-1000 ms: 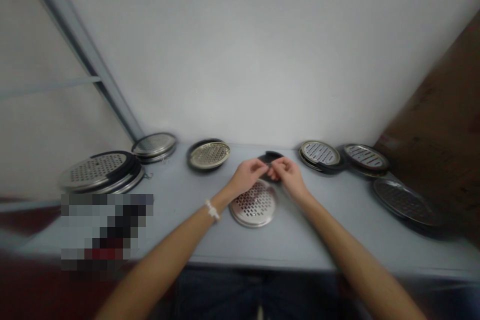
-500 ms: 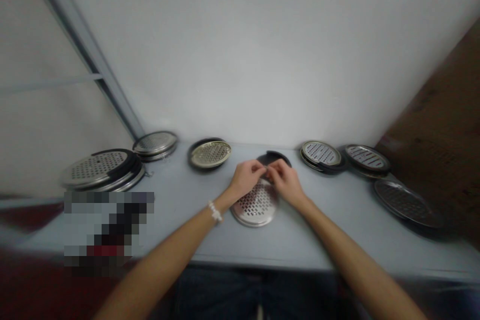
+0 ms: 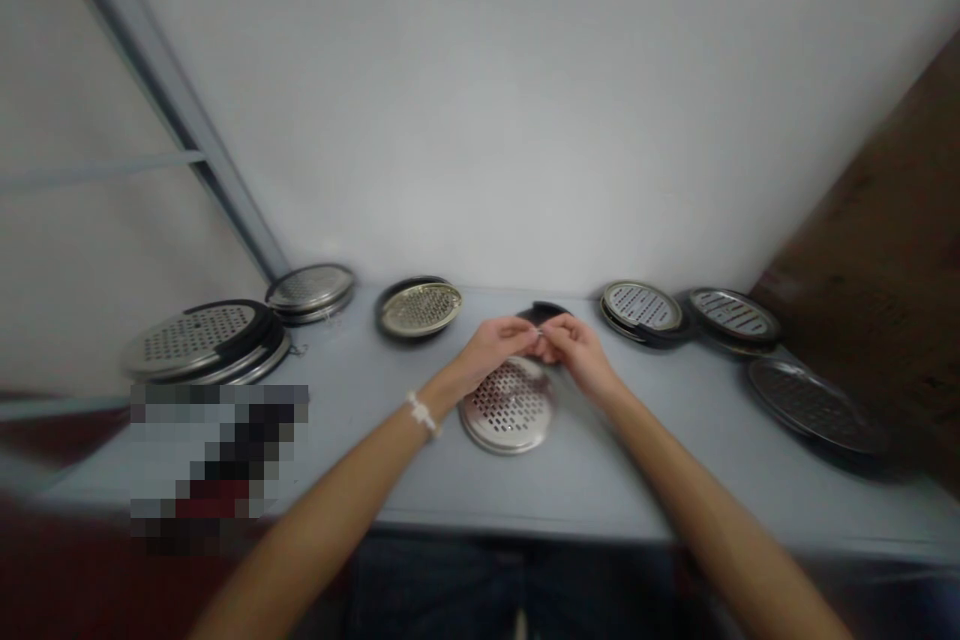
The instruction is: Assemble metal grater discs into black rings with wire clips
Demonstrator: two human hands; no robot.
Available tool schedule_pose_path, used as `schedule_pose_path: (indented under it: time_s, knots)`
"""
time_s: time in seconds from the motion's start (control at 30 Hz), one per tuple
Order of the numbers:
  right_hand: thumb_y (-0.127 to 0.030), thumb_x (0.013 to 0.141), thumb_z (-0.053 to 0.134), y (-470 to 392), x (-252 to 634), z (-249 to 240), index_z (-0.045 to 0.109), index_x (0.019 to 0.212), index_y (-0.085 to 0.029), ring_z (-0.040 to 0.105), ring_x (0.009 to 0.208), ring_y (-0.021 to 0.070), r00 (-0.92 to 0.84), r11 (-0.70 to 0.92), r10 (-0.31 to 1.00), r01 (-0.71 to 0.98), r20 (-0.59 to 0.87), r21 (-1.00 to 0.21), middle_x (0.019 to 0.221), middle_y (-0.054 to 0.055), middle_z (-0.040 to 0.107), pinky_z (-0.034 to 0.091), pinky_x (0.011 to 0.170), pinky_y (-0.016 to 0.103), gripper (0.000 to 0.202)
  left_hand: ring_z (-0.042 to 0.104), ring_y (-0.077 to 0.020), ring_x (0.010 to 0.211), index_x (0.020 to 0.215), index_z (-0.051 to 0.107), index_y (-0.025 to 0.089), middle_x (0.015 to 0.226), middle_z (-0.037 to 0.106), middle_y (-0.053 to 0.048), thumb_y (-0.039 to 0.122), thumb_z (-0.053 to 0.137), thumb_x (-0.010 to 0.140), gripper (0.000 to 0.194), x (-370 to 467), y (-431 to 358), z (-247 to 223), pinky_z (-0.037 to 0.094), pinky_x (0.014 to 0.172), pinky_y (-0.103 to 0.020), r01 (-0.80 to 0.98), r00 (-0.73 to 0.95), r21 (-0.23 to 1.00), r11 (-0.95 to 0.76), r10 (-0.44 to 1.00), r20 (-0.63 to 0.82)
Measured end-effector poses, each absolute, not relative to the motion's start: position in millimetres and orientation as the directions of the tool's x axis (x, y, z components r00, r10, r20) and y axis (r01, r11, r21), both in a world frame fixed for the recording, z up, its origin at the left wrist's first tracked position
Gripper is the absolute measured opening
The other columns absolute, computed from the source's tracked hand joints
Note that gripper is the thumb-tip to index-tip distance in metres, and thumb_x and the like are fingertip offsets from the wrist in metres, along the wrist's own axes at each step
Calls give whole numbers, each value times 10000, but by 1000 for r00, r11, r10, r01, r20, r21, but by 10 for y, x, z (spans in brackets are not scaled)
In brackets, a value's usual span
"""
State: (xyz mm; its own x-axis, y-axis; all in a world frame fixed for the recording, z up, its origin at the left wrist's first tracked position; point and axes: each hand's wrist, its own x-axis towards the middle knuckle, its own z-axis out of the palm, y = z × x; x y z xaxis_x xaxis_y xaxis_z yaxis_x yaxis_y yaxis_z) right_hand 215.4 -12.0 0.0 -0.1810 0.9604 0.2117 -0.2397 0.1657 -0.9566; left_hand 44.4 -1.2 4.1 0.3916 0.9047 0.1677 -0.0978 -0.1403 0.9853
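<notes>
Your L hand (image 3: 496,348) + R hand (image 3: 576,348) pinched tog on small pc (image 3: 538,331), too blurred to ID; perf disc (image 3: 510,420) lay on tbl (image 3: 540,495) nearer you; blk part (image 3: 550,309) behind; light, steady pinch seemed best

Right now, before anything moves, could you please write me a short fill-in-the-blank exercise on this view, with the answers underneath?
1. The white bracelet is worn on the person's ____ wrist.
2. The left hand and right hand pinch a small blurred item in front of a curved piece coloured ____.
3. The metal disc nearest the hands lies on the table, its face pierced with many small ____.
4. From the person's viewpoint, the brown panel stands to the ____.

Missing words: left; black; holes; right.
</notes>
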Motion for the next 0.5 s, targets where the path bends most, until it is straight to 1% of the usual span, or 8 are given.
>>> schedule_pose_path:
  time_s: [0.1, 0.2, 0.37, 0.5]
  knots:
    - [-465, 749, 782, -107, 2168, -14, 617, 778, -202, 550, 524, 116, -210, 137, 958, -273, 198, -952, 632, 2, 680, 424, 536, 245, 312, 666, -155, 807, 900, 715, 144, 888, 736, -88, 355, 743, 816, 229, 420, -8, 27, 530, 793, -316, -119, 426, 985, -123, 890, 162]
    - [-473, 751, 779, -108, 2167, -13, 612, 789, -202, 548, 522, 118, -225, 138, 954, -255, 198, -957, 625, 2, 676, 428, 535, 247, 321, 666, -148, 788, 888, 723, 141, 887, 741, -90, 347, 762, 796, 229, 390, -3, 17, 521, 769, -303, -99, 445, 989, -109, 884, 142]
    - [-537, 779, 733, -154, 2128, -1, 572, 793, -212, 532, 499, 125, -207, 244, 941, -128, 266, -961, 585, -12, 644, 424, 517, 255, 363, 670, -159, 728, 826, 725, 131, 800, 747, -88, 310, 800, 724, 219, 353, 22, 10, 508, 698, -293, -7, 412, 994, -112, 905, 105]
    - [-494, 852, 671, -204, 2110, -8, 570, 817, -212, 549, 536, 131, -206, 328, 927, 33, 315, -944, 592, -24, 623, 424, 531, 250, 302, 655, -163, 674, 792, 715, 136, 731, 734, -70, 310, 811, 683, 227, 333, 56, -17, 488, 625, -273, 164, 347, 970, -178, 931, 112]
